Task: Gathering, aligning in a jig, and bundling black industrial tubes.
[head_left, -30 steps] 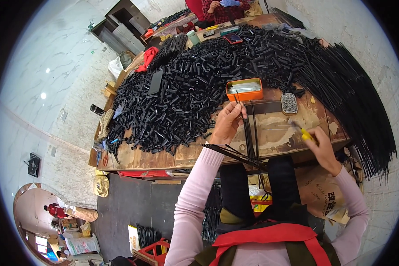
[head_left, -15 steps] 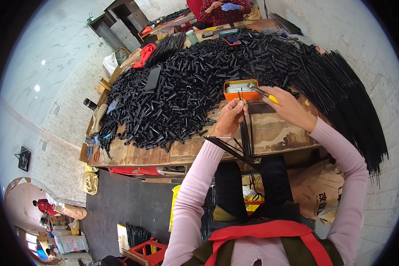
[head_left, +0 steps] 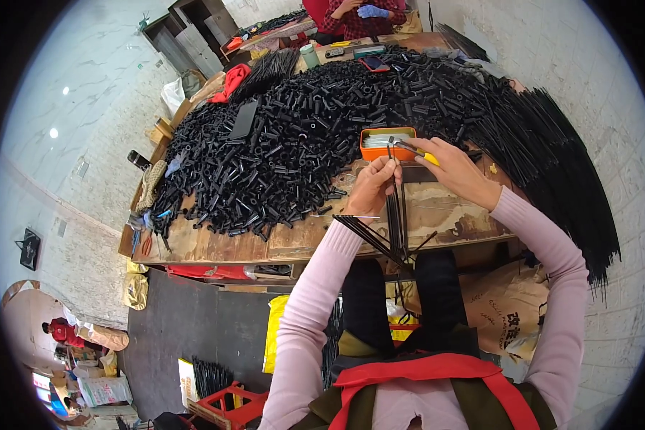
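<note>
My left hand (head_left: pixel 374 185) is closed around thin black rods (head_left: pixel 398 229), pinching their upper ends between thumb and fingers. More thin black strands (head_left: pixel 371 238) slant from beside my left wrist toward my lap, with a thin pale rod (head_left: pixel 345 216) across them. In my right hand (head_left: pixel 460 172) are yellow-handled pliers (head_left: pixel 428 158). Their metal head points left, right by the tip sticking up from my left hand; I cannot tell whether it touches. Just beyond both hands stands an orange box (head_left: pixel 368 153) holding thin whitish sticks (head_left: pixel 381 140).
A big heap of short black tubes (head_left: pixel 287 165) covers much of the wooden table (head_left: pixel 222 247). Long black rods (head_left: pixel 552 161) hang over its right edge. A phone (head_left: pixel 374 65) and a green cup (head_left: pixel 309 56) lie toward the back. Across sits a person (head_left: pixel 362 21) with one blue glove.
My right hand has shifted left, bringing the plier head to the tip above my left hand. The left hand keeps its hold. The whole view has tilted slightly.
</note>
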Tool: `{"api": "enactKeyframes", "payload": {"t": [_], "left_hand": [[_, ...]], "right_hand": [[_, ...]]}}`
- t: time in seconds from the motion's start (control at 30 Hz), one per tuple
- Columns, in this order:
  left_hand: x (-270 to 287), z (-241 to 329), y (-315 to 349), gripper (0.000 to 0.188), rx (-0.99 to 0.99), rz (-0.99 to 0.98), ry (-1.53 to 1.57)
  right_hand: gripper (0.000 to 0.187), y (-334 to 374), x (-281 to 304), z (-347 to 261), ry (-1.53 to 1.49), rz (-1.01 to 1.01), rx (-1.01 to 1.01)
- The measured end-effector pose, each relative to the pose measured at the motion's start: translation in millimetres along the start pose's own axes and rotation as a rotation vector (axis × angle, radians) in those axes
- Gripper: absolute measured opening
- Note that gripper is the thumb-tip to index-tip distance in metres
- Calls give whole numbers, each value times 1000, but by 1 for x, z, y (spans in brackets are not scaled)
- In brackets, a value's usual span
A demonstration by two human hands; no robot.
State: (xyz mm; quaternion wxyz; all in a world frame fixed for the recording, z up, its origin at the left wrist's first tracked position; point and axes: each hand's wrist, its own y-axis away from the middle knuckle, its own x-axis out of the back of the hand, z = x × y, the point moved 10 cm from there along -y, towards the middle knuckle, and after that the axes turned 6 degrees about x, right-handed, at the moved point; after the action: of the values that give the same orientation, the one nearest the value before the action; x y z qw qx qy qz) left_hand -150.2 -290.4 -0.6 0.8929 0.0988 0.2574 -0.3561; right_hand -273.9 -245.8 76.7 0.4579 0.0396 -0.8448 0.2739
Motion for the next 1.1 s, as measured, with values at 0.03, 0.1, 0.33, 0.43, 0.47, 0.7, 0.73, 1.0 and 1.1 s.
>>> {"api": "enactKeyframes", "payload": {"t": [0.03,0.1,0.33,0.43,0.47,0.7,0.73,1.0,1.1], "left_hand": [[0,0,0,12,-5,3,8],[0,1,1,12,-13,1,3],[0,2,2,12,-17,2,3],[-1,3,2,12,-27,-2,10],[0,4,2,12,-30,-2,11],[1,3,0,11,-36,12,-14],[2,3,0,11,-44,23,-37],[2,4,0,12,-120,-1,-81],[-1,3,1,12,-116,2,-86]], "right_hand": [[38,-1,1,-1,4,11,8],[38,-1,1,-3,-10,11,4],[37,0,-6,-1,-130,18,-24],[38,1,-2,-5,-103,115,97],[38,1,-2,-6,-103,115,99],[35,1,-5,3,-138,88,32],[34,0,-6,2,-189,66,14],[27,-1,-18,7,-525,-266,-292],[29,-3,-17,5,-659,-370,-307]]}}
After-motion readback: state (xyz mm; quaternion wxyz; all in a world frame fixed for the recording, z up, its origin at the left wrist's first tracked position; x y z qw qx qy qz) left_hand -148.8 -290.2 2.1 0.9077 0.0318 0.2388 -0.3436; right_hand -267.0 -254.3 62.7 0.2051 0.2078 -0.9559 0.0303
